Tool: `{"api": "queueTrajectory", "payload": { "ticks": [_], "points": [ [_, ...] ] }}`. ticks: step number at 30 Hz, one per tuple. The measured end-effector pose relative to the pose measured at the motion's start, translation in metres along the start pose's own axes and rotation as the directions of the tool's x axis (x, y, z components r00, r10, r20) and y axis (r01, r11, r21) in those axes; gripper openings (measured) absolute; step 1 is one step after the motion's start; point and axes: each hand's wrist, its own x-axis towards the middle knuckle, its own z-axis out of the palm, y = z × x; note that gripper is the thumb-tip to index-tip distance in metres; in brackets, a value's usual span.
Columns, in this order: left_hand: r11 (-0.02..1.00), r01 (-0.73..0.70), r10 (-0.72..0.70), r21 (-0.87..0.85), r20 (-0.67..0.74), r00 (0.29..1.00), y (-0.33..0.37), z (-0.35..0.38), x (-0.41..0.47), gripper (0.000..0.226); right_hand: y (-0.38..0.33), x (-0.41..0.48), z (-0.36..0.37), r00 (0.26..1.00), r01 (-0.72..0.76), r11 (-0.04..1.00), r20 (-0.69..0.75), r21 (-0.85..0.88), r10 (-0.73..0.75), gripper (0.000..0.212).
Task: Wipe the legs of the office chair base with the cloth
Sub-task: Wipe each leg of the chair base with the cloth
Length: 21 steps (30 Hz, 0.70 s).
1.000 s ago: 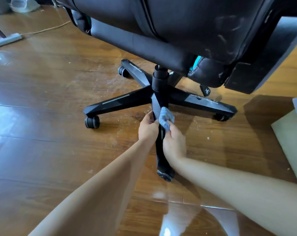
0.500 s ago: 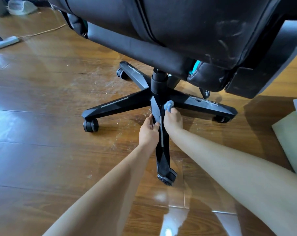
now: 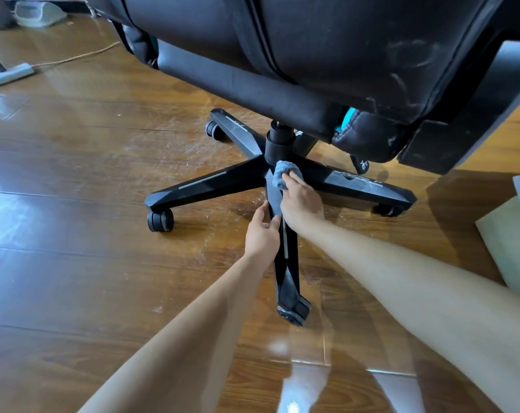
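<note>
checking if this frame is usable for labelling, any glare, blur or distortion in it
Head view: bright glare on the glossy brown wooden floor along the bottom edge and far left; wide-angle bending toward the edges; the crumpled blue cloth and black star-shaped chair base look sharp.

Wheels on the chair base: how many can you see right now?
4 wheels: far left, near left, nearest the camera, and right, half hidden under its leg. Another may be hidden under the seat.
</note>
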Motion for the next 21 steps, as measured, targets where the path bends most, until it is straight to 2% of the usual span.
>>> {"api": "queueTrajectory", "payload": {
  "ticks": [3,7,9,12,18,21],
  "points": [
    [1.000,0.024,-0.024,-0.001,-0.001,1.000,-0.001,0.000,0.002,0.053,0.000,-0.015,-0.003,0.999,0.038,0.995,0.008,-0.094,-0.037,0.057],
    [1.000,-0.019,0.019,-0.020,0.010,1.000,-0.004,0.001,0.003,0.055,0.009,-0.061,0.002,0.963,0.269,0.948,0.071,-0.169,-0.261,0.055],
    [0.999,-0.037,0.038,-0.034,0.009,0.999,-0.005,0.001,0.003,0.056,0.013,-0.071,0.003,0.941,0.338,0.924,0.104,-0.182,-0.323,0.056],
    [0.999,-0.026,0.026,-0.041,0.011,1.000,-0.004,0.001,0.002,0.051,0.009,-0.054,-0.001,0.952,0.305,0.939,0.076,-0.161,-0.296,0.059],
    [1.000,0.000,0.000,0.022,0.006,1.000,0.001,0.001,0.001,0.055,-0.005,0.015,-0.012,0.980,0.181,0.983,0.088,-0.010,-0.180,0.055],
    [1.000,0.002,-0.002,0.028,0.000,1.000,-0.001,0.003,0.003,0.056,-0.001,0.001,-0.004,0.994,0.109,0.991,0.017,0.073,-0.111,0.054]
  ]
}}
